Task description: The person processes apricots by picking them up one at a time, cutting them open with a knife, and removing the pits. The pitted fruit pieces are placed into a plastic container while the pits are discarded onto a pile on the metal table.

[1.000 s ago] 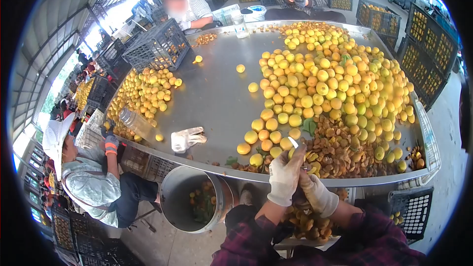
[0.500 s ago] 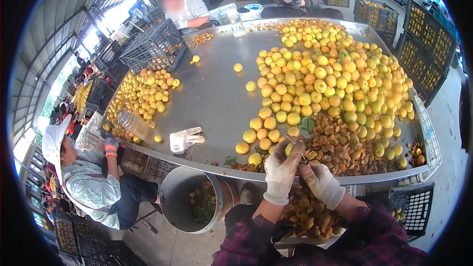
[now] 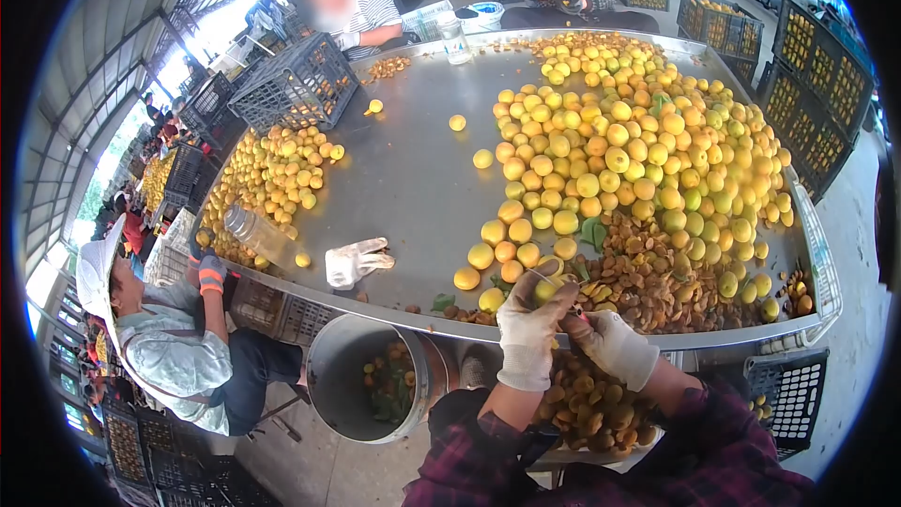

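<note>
At the table's near edge, my left hand (image 3: 530,324), in a stained white glove, grips a yellow-green fruit (image 3: 545,292) between thumb and fingers. Close beside it on the right, my right hand (image 3: 612,343), also gloved, is closed on a small tool with a red part (image 3: 578,314), mostly hidden by the fingers. Brown fruit pieces (image 3: 648,272) lie just past my hands, with the large heap of yellow fruit (image 3: 648,150) behind them. Below my hands is a container of brown fruit halves (image 3: 591,404).
The metal table (image 3: 404,160) carries an empty white glove (image 3: 357,263), a fallen jar (image 3: 258,237), an upright jar (image 3: 453,38) and a crate (image 3: 296,84). A bucket (image 3: 366,380) stands below its edge. A person (image 3: 174,347) sits left; two people sit across.
The fruit in my left hand now shows more clearly between the fingers. My left hand has shifted slightly left, and the view has moved a little.
</note>
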